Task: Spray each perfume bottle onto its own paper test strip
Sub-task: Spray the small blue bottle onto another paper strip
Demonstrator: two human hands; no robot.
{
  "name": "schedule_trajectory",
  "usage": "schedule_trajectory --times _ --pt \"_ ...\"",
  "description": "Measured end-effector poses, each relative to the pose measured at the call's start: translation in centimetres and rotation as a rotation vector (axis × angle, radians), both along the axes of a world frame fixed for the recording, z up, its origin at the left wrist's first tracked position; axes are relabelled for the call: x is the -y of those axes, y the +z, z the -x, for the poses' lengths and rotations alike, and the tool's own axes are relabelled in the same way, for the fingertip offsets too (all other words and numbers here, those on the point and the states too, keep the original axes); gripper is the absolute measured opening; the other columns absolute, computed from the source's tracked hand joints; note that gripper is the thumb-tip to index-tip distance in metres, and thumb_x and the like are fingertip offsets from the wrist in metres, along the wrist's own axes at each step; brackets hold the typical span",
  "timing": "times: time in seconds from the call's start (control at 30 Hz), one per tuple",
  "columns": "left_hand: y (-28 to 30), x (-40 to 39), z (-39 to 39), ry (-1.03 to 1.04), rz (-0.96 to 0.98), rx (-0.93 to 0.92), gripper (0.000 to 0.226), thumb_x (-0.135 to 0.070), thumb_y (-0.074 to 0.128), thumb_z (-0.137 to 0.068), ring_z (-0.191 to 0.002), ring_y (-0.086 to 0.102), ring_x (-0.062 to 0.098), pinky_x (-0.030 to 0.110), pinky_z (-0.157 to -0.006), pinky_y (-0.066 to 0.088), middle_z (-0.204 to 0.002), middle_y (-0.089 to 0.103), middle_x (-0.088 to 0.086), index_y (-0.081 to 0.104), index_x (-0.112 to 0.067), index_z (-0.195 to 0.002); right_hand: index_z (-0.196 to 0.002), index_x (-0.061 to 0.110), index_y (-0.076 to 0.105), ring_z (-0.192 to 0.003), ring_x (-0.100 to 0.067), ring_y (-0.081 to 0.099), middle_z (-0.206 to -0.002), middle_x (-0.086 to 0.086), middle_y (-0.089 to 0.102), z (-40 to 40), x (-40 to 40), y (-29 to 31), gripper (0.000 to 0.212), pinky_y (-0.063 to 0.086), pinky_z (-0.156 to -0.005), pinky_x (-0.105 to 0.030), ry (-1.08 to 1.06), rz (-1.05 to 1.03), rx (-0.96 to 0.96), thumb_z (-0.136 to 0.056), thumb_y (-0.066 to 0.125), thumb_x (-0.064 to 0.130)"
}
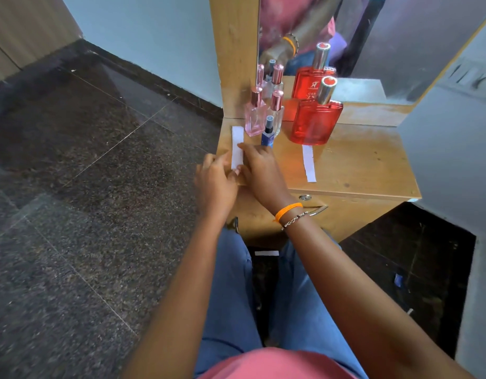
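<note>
On the wooden dresser top (353,160) stand a pale pink bottle (255,116), a clear bottle with a pink cap (276,110), a small blue bottle (268,132) and a large red bottle (315,119). One white paper strip (237,144) lies at the left edge in front of the pink bottle. My left hand (214,184) pinches its near end, and my right hand (261,170) rests flat on it, fingers spread. A second strip (308,164) lies in front of the red bottle. No bottle is touched by either hand.
A mirror (373,36) behind the bottles repeats them and my arm. A drawer with a lock and metal handle (317,210) sits under the top. Another white strip (266,253) lies on the dark floor between my knees. A grey wall bounds the right side.
</note>
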State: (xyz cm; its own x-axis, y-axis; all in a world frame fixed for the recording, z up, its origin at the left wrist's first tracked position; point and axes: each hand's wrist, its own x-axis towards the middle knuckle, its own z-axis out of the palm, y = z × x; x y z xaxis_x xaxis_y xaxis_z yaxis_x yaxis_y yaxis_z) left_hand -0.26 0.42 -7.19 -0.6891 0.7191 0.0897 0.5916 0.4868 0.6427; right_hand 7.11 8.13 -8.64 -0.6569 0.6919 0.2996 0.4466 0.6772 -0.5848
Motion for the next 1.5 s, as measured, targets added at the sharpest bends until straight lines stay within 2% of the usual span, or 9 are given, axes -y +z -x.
schedule_trajectory --times 0.2,0.43,0.53,0.67,1.0,1.17,1.27,1.4,1.5 --pt "-0.7 -0.2 1.1 -0.056 -0.050 0.097 0.037 0.000 0.046 -0.088 -0.106 0.053 0.032 0.048 -0.095 0.045 -0.114 0.053 0.013 0.062 -0.014 -0.119 -0.095 0.001 0.066 -0.094 -0.039 0.057 -0.093 -0.021 0.068 -0.1 -0.4 0.3 0.018 0.041 -0.076 -0.038 0.068 -0.053 0.086 -0.078 0.059 0.001" --pt "-1.0 -0.3 1.4 -0.059 -0.077 0.105 0.043 0.009 0.041 -0.086 -0.105 0.054 0.030 0.045 -0.094 0.046 -0.111 0.054 0.012 0.061 -0.012 -0.119 -0.096 0.005 0.071 -0.093 -0.038 0.061 -0.096 -0.019 0.070 0.1 -1.3 1.6 0.017 0.050 -0.075 -0.042 0.066 -0.054 0.208 -0.087 0.057 0.013" --pt "-1.0 -0.3 1.4 -0.058 -0.087 0.094 0.046 0.011 0.040 -0.085 -0.104 0.054 0.030 0.042 -0.094 0.046 -0.110 0.054 0.013 0.061 -0.011 -0.119 -0.090 0.004 0.069 -0.083 -0.039 0.062 -0.087 -0.019 0.068 0.0 -1.4 1.6 0.016 0.040 -0.063 -0.032 0.084 -0.163 0.217 -0.089 0.054 0.008" --pt "-1.1 -0.3 1.4 -0.052 -0.076 0.072 0.048 0.011 0.040 -0.084 -0.104 0.053 0.029 0.041 -0.093 0.046 -0.110 0.054 0.012 0.061 -0.012 -0.121 -0.097 0.003 0.065 -0.085 -0.039 0.061 -0.095 -0.018 0.064 0.0 -1.0 2.1 0.019 0.037 -0.062 -0.036 0.100 -0.279 0.274 -0.094 0.047 0.010" --pt "-1.2 -0.3 1.4 -0.061 -0.079 0.058 0.048 0.010 0.043 -0.084 -0.103 0.053 0.029 0.042 -0.092 0.045 -0.109 0.054 0.009 0.061 -0.016 -0.121 -0.090 0.006 0.068 -0.085 -0.037 0.062 -0.089 -0.016 0.069 -0.2 -1.2 2.5 0.011 0.049 -0.069 -0.041 0.077 -0.087 0.051 -0.086 0.059 0.008" --pt "-0.7 -0.1 1.2 -0.031 -0.104 0.089 0.047 0.011 0.039 -0.086 -0.107 0.052 0.025 0.029 -0.090 0.042 -0.113 0.053 0.011 0.059 -0.012 -0.122 -0.086 0.001 0.064 -0.078 -0.038 0.062 -0.090 -0.017 0.068 -0.3 -0.6 2.2 0.011 0.051 -0.063 -0.043 0.014 -0.185 -0.086 -0.087 0.055 0.007" --pt "0.4 0.3 0.6 0.032 -0.197 0.105 0.031 0.000 0.041 -0.092 -0.098 0.052 0.018 0.016 -0.079 0.034 -0.113 0.055 0.011 0.061 -0.008 -0.115 -0.082 -0.002 0.062 -0.077 -0.036 0.065 -0.094 -0.016 0.071 -0.8 0.3 2.4 0.010 0.053 -0.058 -0.038 -0.023 -0.307 -0.226 -0.087 0.056 0.004" --pt "2.5 0.7 -0.8 0.042 -0.274 0.161 0.027 -0.026 0.044 -0.096 -0.068 0.051 0.013 0.030 -0.061 0.037 -0.074 0.060 0.000 0.059 -0.019 -0.074 -0.076 0.006 0.065 -0.083 -0.026 0.067 -0.098 -0.006 0.073 -2.3 1.8 2.3 0.014 0.052 -0.055 -0.032 -0.040 -0.474 -0.320 -0.089 0.059 0.006" --pt "3.2 0.5 -1.5 -0.008 -0.316 0.421 0.026 -0.023 0.051 -0.092 -0.062 0.052 0.010 0.032 -0.062 0.045 -0.062 0.058 -0.006 0.063 -0.017 -0.071 -0.079 0.008 0.068 -0.082 -0.023 0.063 -0.098 -0.002 0.073 -4.1 2.6 1.6 0.015 0.051 -0.057 -0.033 -0.007 -0.513 -0.323 -0.091 0.059 0.007"
